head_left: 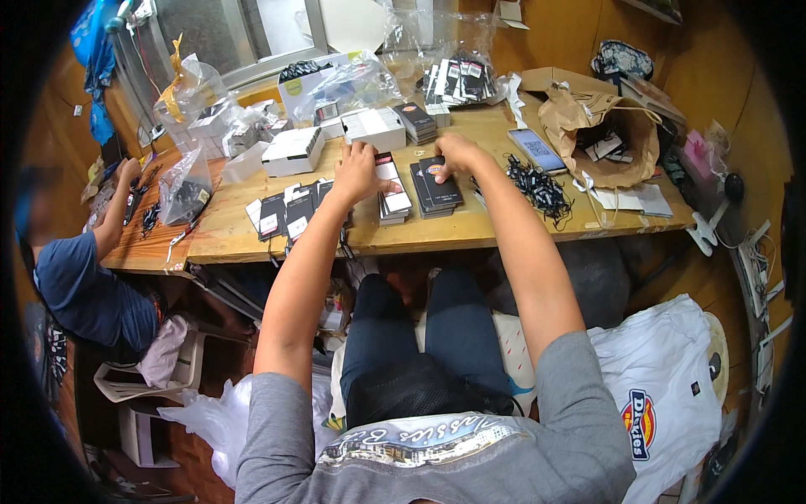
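My left hand (pixel 359 175) curls around the left side of a stack of black-and-white hang tags (pixel 395 206), its thumb lying across the top tag. Just right of it, my right hand (pixel 457 157) grips the far corner of a stack of black hang tags (pixel 437 197), with thumb and fingers bent over the uppermost ones. Several tags with strings (pixel 298 210) lie fanned out beside my left forearm. Beyond my hands stand a white box of tags (pixel 375 128) and a short pile of black tags (pixel 415 122).
A tangle of black strings (pixel 537 189) lies right of my right hand, near a phone (pixel 537 149) and an open brown paper bag (pixel 600 126). Clear plastic bags (pixel 186 181) stand at the left. A co-worker (pixel 96 273) sits there, hands on the table.
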Tool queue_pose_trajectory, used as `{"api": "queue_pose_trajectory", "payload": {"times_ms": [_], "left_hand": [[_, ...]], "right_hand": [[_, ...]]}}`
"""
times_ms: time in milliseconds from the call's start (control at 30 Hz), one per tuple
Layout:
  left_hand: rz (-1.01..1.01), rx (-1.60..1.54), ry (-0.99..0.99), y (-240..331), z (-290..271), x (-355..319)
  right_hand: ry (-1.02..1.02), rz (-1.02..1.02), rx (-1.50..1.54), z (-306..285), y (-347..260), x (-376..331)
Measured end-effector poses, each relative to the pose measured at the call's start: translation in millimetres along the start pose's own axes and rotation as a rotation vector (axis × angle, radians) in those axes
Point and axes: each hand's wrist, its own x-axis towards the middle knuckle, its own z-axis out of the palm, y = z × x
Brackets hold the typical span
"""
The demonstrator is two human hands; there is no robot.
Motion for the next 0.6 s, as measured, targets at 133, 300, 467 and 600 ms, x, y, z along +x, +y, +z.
{"api": "queue_pose_trajectory", "payload": {"times_ms": [133,300,467,600], "left_hand": [[0.084,-0.082,0.223,9,-6,-8],[-0.184,-0.810,0.372,32,-32,-8],[-0.203,-1.356,0.264,73,-58,-39],[-0.219,-1.446,0.156,103,-51,-66]], "right_hand": [[0.129,-0.027,0.028,1,-4,-4],[0.217,-0.084,0.871,-28,0,-27],[0.284,-0.241,1.129,-64,-39,-98],[0.289,-0.199,1.039,-54,-48,-132]]}}
